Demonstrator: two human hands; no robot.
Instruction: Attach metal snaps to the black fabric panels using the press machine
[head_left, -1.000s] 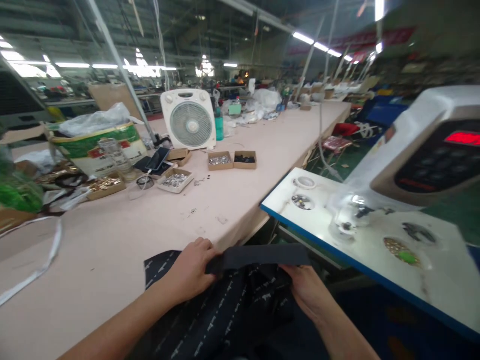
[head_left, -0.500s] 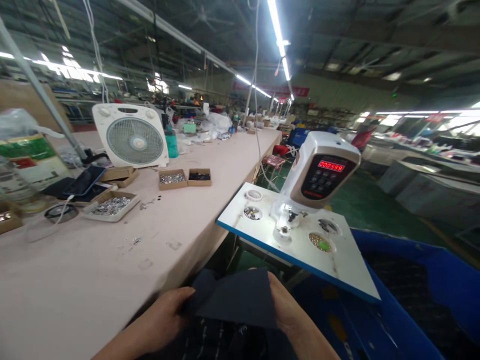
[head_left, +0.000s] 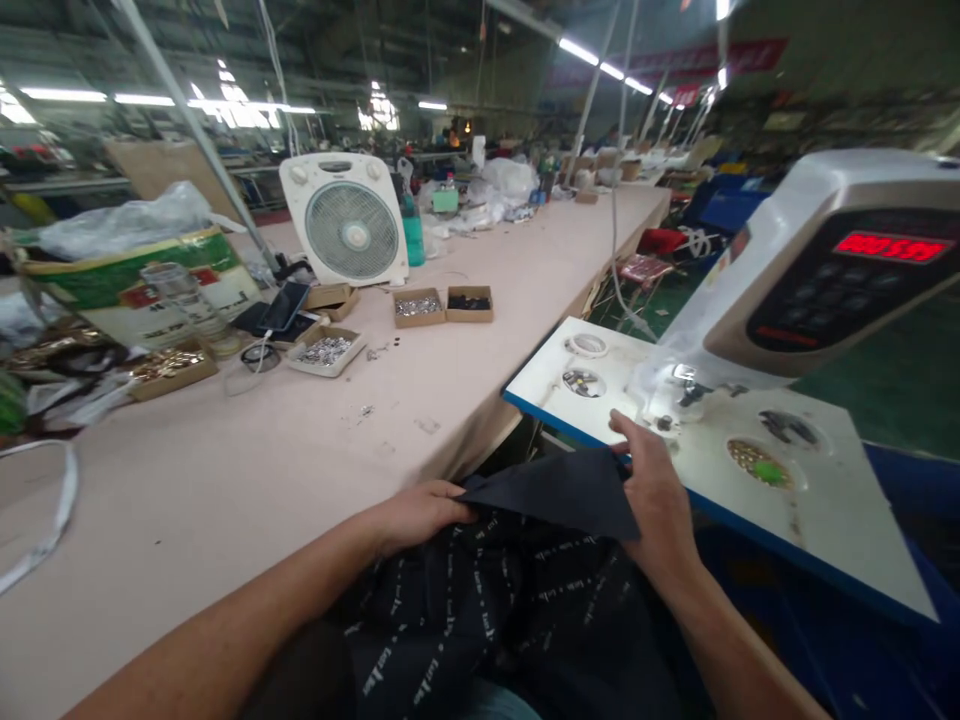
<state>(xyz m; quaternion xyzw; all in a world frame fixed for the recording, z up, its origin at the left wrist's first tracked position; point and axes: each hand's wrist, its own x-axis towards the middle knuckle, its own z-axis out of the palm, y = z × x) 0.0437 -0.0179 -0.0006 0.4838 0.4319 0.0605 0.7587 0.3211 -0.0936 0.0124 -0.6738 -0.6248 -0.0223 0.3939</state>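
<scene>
A flat piece of dark fabric (head_left: pixel 559 492) is stretched between my two hands just below the table edge. My left hand (head_left: pixel 417 513) pinches its left corner, fingers closed on the cloth. My right hand (head_left: pixel 654 492) grips its right side, with the fingers reaching up to the blue edge of the white machine plate (head_left: pixel 825 470). Beneath both hands a dark garment with white lettering (head_left: pixel 480 610) lies bunched in my lap.
The press machine head (head_left: pixel 832 270) with a red digit display stands at the right over the plate. On the long pink table (head_left: pixel 247 470) are a white box fan (head_left: pixel 349 230), small cardboard trays of metal parts (head_left: pixel 418 306), a phone (head_left: pixel 283 306) and bags at the left.
The view has swung back left and lower. My right hand has lifted the fabric's right side up to the machine plate's edge; my left hand keeps its corner.
</scene>
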